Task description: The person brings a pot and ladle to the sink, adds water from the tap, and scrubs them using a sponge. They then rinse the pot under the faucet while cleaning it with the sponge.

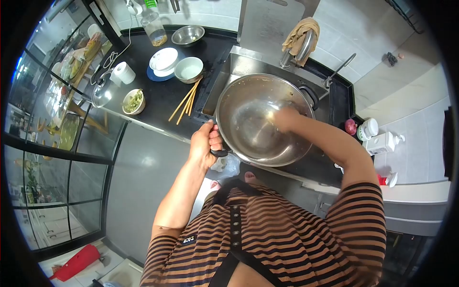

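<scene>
Pan (241, 129): was seemingly being scrubbed
Left hand (206, 138): fingers gripped its handle (219, 153)
Right hand (287, 119): blurred, fingers' state couldn't be told
Handle: likely needed steadying next

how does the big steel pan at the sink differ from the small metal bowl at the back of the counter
The steel pan is far larger than the metal bowl. The pan has black handles; the bowl shows none. The left hand grips the pan, while the bowl stands untouched on the counter. Both are round and silver-coloured.
</scene>
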`<state>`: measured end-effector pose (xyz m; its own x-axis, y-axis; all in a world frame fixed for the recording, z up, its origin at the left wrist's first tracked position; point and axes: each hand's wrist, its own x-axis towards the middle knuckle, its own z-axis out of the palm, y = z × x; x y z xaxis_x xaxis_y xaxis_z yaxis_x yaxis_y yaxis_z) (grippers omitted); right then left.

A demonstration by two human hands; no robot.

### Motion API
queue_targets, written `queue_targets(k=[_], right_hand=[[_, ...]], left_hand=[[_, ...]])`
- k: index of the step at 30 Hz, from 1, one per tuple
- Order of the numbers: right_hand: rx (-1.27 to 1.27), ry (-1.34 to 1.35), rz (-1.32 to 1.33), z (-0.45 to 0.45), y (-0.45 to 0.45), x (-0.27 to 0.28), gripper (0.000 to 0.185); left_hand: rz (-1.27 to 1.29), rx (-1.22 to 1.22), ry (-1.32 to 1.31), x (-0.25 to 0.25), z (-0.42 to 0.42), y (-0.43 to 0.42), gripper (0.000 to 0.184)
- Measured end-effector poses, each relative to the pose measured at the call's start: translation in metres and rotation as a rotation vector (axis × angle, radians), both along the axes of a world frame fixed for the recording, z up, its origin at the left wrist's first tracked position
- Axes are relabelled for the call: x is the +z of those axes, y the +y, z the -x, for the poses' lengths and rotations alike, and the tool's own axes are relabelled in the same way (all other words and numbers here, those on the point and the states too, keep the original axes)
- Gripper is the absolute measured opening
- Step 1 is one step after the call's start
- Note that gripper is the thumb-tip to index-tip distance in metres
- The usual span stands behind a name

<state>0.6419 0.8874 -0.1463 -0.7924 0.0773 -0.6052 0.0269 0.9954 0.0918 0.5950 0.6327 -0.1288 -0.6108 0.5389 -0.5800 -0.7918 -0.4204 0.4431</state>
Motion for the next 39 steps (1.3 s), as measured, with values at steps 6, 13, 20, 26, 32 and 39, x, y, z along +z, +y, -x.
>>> queue_targets(k=[6,13,20,26,32,39], right_hand=[[0.05,-0.007,0.331,-0.024,-0.067,0.0,0.029],[-0.19,0.286,0.121,0.05,-0.035,-0.023,0.027],[0.039,0.032,0.189,-0.006,-0.074,-0.012,0.028],[-0.281,0.297,0.198,0.052,-0.05,-0.012,0.028],[-0.402,0.293,0.262,0.019,-0.012,-0.024,0.03],[-0.399,0.61,0.814,0.019,-0.102,0.001,0.027]], left_hand=[[0.015,-0.003,-0.005,0.003,-0.004,0.02,0.024],[0.053,-0.014,0.005,-0.008,-0.008,0.01,0.023],[0.004,-0.001,-0.014,-0.004,-0.005,0.015,0.022],[0.047,0.016,-0.004,-0.004,-0.009,0.013,0.024],[0.027,0.005,-0.032,-0.005,-0.008,0.012,0.023],[0.018,-0.029,-0.016,-0.006,-0.002,0.015,0.022]])
